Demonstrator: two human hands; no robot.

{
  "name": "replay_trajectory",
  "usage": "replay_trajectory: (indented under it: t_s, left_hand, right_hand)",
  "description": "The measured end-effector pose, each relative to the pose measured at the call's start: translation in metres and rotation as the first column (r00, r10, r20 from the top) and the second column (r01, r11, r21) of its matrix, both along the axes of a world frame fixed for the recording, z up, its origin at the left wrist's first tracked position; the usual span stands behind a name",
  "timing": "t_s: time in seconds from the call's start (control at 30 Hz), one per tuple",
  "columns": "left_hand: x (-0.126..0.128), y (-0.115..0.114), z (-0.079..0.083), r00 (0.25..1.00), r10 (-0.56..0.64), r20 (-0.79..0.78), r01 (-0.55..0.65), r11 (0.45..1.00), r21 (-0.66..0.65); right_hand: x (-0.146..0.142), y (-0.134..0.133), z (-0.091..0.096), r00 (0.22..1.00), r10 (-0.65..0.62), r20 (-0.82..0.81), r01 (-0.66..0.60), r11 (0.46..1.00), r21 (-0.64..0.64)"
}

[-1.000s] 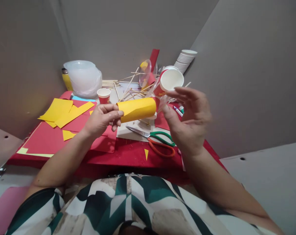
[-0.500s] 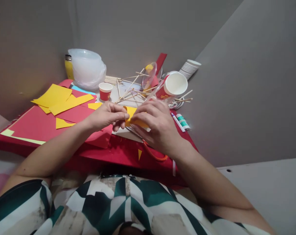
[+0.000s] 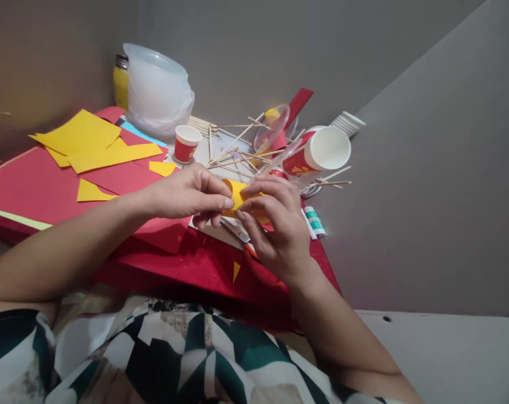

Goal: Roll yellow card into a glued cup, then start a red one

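Between my hands is a curled piece of yellow paper [image 3: 236, 191], held just above the near part of the table. My left hand [image 3: 195, 196] pinches its left end between thumb and fingers. From the right, my right hand [image 3: 277, 219] curves around the paper, with thumb and fingertips on it; the palm side hides part of the piece. Below my right hand lie scissors with orange handles [image 3: 251, 252], partly covered by the hand. A small yellow paper triangle [image 3: 236, 272] rests on the red tablecloth in front.
Red sheets [image 3: 22, 174] and yellow paper pieces [image 3: 86, 132] cover the left side. Behind stand a whitish plastic tub [image 3: 157, 90], a yellow bottle [image 3: 120, 84] and a small red cup [image 3: 187, 144]. Wooden sticks [image 3: 233, 151], a large paper cup [image 3: 328, 148] and a glue stick [image 3: 314, 221] are farther right.
The camera view has tilted and shifted, so the table items appear displaced. Both hands keep hold of the yellow paper, and my right fingers have changed their position on it slightly.
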State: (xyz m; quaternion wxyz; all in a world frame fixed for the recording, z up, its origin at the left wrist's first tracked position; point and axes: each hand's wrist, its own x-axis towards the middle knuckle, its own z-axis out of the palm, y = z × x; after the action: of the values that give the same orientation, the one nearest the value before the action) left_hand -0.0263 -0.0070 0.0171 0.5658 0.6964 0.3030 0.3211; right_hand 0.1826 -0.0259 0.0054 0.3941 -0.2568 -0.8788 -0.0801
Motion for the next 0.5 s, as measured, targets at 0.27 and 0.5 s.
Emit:
replay_trajectory:
  t_s: [0.27, 0.5]
  left_hand:
    - [-0.0007, 0.0016, -0.0002, 0.999, -0.013, -0.039, 0.015, 0.999, 0.053]
    - [-0.0010, 0.0041, -0.0028, 0.997, -0.045, -0.061, 0.049, 0.996, 0.079]
  right_hand:
    - [-0.0004, -0.0007, -0.0034, 0.999, -0.027, -0.028, 0.026, 0.999, -0.048]
    - [0.0010, -0.0016, -0.0064, 0.998, -0.037, -0.049, 0.034, 0.997, -0.069]
